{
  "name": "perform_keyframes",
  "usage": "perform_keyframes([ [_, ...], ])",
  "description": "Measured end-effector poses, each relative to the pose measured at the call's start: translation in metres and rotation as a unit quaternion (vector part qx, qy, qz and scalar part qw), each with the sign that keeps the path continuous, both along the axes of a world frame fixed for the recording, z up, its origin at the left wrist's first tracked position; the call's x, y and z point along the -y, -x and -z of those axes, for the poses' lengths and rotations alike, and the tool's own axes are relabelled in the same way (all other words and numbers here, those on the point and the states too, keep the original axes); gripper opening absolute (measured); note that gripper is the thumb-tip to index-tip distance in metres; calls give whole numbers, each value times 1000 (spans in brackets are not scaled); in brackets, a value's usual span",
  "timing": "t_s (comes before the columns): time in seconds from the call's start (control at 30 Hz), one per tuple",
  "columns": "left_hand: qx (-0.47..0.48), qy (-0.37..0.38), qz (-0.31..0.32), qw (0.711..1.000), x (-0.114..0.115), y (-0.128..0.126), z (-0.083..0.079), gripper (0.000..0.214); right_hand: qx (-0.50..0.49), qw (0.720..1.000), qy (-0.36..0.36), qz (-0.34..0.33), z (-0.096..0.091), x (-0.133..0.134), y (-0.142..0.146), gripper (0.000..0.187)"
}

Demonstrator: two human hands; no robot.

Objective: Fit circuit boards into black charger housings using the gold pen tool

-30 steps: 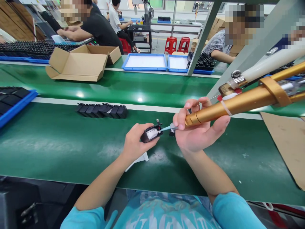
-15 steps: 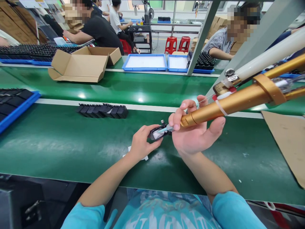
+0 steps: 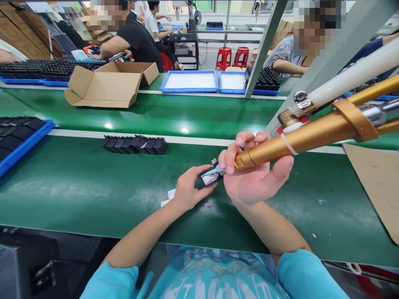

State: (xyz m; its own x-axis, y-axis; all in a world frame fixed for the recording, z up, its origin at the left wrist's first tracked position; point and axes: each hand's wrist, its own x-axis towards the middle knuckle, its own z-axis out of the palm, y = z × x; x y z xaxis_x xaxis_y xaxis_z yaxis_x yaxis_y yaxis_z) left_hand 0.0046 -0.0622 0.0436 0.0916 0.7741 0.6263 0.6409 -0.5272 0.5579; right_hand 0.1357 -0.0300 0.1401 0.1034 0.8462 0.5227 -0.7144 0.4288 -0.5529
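The left hand (image 3: 188, 189) is clamped on a small black case (image 3: 210, 178), which sits at its fingertips, between thumb and fingers. Just right of the case, I see the right hand (image 3: 254, 178) curled around a gold tool (image 3: 299, 142), thumb spread, the pale tip (image 3: 212, 171) over the case. Beyond and left of the case, black blocks (image 3: 134, 145) line the green surface (image 3: 93, 187).

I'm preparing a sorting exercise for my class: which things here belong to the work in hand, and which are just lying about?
Belong to the work:
black case, in the left hand
blue-tipped gold tool, in the right hand
row of black cases, probably

Apparently just lying about:
white scraps
flat cardboard
open cardboard box
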Motion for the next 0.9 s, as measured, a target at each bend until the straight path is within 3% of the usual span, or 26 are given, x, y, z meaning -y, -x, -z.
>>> perform_keyframes([
  [0.17, -2, 27, -9, 1000, 2, 0, -3, 40, -16, 1000, -8, -6, 0, -1, 1, 43],
  [0.3, -6, 101, -6, 995, -3, 6, -7, 40, -4, 1000, 15, 19, -1, -4, -1, 51],
  [0.43, -45, 233, -12, 971, -25, 37, -5, 42, 6, 998, 46, 43, -2, -11, -4, 52],
  [0.6, -92, 352, 46, 930, -51, 93, 7, 44, -8, 996, 72, 60, 0, -21, -6, 48],
  [0.73, -65, 374, 63, 923, -57, 113, 13, 49, -27, 996, 70, 54, 2, -25, -7, 44],
  [0.9, 13, 326, 9, 945, -65, 99, 21, 48, -35, 997, 59, 41, 3, -25, -6, 40],
])
